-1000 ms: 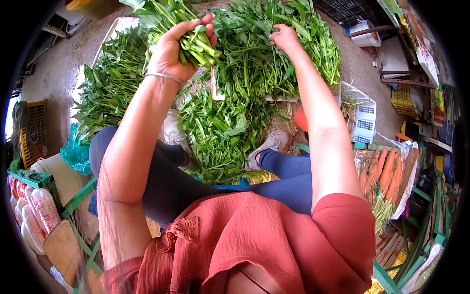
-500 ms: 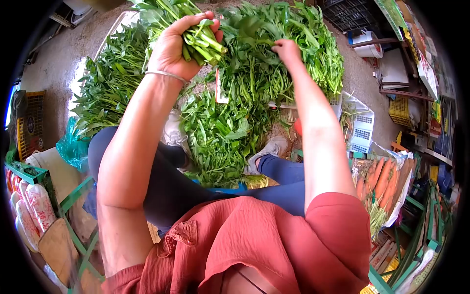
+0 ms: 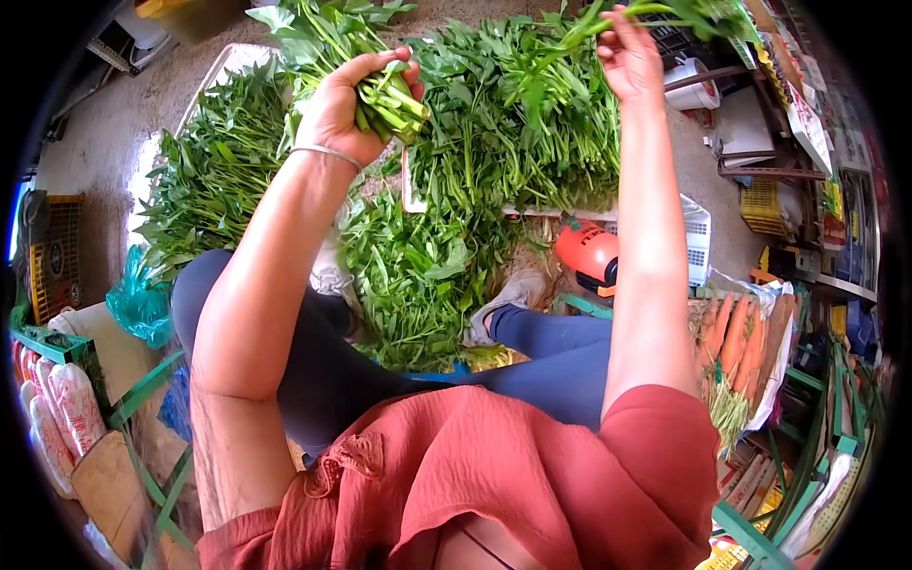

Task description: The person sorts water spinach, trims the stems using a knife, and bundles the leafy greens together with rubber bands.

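Note:
My left hand [image 3: 342,114] is wrapped round a bunch of water spinach [image 3: 395,103], the cut stem ends pointing right and the leaves up and left. Up at the top right, my right hand [image 3: 631,63] pinches a few water spinach stalks [image 3: 578,40]; their far leaves are blurred. Below both hands lies a large pile of water spinach [image 3: 513,152] on a white-edged tray. Another heap of the greens [image 3: 214,157] is at the left, and loose leaves and stems [image 3: 408,275] cover the ground between my feet.
An orange-red device [image 3: 585,249] stands beside my right foot, near a white plastic basket [image 3: 696,237]. Carrots [image 3: 736,337] lie at the right. A teal plastic bag [image 3: 142,296] is at the left. Shelving and a white bucket [image 3: 692,84] line the right side.
My right hand has come up and right from the pile, now with stalks in it. The left hand still holds its bunch. The orange-red device now shows more fully.

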A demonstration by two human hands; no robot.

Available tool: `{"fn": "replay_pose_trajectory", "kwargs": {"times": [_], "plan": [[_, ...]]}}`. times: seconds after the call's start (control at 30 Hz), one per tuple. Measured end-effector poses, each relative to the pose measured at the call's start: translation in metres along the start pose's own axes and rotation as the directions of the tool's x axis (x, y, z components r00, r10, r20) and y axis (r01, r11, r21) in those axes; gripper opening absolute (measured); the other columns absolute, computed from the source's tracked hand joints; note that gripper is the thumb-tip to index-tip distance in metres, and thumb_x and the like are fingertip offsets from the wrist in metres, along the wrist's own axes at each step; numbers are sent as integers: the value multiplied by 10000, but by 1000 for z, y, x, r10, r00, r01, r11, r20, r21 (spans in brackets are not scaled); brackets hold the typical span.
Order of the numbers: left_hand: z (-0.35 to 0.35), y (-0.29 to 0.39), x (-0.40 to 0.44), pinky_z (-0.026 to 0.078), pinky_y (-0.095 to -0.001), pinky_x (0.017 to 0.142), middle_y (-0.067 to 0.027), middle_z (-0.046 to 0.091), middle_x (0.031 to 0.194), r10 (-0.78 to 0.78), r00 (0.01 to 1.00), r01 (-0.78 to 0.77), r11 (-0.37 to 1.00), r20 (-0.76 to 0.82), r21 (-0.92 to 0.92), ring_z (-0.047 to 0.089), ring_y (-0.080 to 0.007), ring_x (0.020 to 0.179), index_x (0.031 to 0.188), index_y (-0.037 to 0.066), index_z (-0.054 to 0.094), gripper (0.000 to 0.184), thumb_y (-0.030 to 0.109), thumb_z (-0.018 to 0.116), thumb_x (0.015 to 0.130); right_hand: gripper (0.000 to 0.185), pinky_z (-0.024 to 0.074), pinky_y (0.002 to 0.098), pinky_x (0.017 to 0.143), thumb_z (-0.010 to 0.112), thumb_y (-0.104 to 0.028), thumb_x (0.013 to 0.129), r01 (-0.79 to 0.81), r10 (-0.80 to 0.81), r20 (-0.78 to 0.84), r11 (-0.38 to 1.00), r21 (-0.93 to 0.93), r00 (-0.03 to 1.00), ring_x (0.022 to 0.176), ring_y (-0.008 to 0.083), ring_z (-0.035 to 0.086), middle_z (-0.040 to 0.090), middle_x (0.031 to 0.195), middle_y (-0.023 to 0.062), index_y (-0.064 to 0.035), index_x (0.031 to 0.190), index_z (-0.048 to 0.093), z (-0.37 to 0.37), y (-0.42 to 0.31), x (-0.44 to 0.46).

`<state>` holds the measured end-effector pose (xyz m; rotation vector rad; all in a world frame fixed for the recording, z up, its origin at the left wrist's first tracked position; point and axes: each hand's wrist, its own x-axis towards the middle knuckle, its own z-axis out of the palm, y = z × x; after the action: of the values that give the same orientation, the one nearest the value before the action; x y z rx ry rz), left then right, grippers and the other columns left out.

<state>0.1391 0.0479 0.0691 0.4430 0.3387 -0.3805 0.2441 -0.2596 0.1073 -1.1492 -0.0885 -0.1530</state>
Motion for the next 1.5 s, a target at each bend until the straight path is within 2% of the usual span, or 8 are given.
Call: {"fn": "replay_pose_trajectory", "kwargs": {"times": [0.23,0.37,0.97,1.1,1.17,1.3,1.37,1.5], "plan": [[2,-2,-4,508,-353,702,-128,578,791,10,999,-10,1000,-46,8,597,-198,702,917,-60,519,184,83,503,803,73,312,206,488,603,-178,763,99,-160,55,807,582,986,544,70,425,599,784,2,-139,824,594,-48,-47,-36],[0,-5,-3,518,-343,676,-129,577,788,-8,1000,8,999,4,31,599,-203,703,923,-68,512,194,84,506,802,274,306,199,464,466,-184,850,-97,181,-156,894,437,971,545,95,421,592,840,41,-26,1074,474,-71,-13,-55],[-13,-59,-15,504,-357,709,-105,577,1010,-349,915,237,871,203,430,588,-198,810,1118,-23,478,399,132,542,756,223,472,217,591,420,-122,876,-445,478,184,874,-194,859,696,111,543,592,921,57,-14,1051,508,71,79,-62],[-11,-56,-18,504,-349,651,-89,598,903,-355,933,288,832,55,473,581,-177,748,1046,3,549,331,123,556,738,240,458,266,632,443,-225,875,-377,494,152,798,-470,856,690,107,524,574,876,25,-32,986,536,71,83,-61],[-18,-54,-15,503,-356,646,-72,599,901,-339,937,269,852,81,448,572,-174,752,1024,2,558,317,98,571,723,323,439,286,671,433,-286,880,57,89,124,537,-842,988,742,139,546,580,921,60,-22,1038,532,65,82,-66],[-26,-52,-6,496,-342,678,-82,609,907,-203,973,144,907,111,395,577,-177,771,1003,-6,555,288,59,572,722,488,456,316,702,387,-457,856,148,-225,-20,703,-695,974,793,244,594,624,821,119,-28,997,571,54,100,-123],[-25,-48,-7,493,-341,685,-83,613,889,-217,973,166,893,79,418,582,-181,756,985,-5,568,270,50,573,720,486,464,312,732,417,-457,846,-165,124,-110,747,-644,986,826,233,584,609,866,143,-19,992,567,69,100,-162],[-37,-53,1,501,-333,661,-88,603,843,-145,988,104,887,57,450,584,-179,730,970,-14,567,253,43,560,723,190,428,200,578,570,-169,815,-232,230,-40,932,-280,972,636,85,531,597,744,24,4,893,588,84,124,-200]]}}
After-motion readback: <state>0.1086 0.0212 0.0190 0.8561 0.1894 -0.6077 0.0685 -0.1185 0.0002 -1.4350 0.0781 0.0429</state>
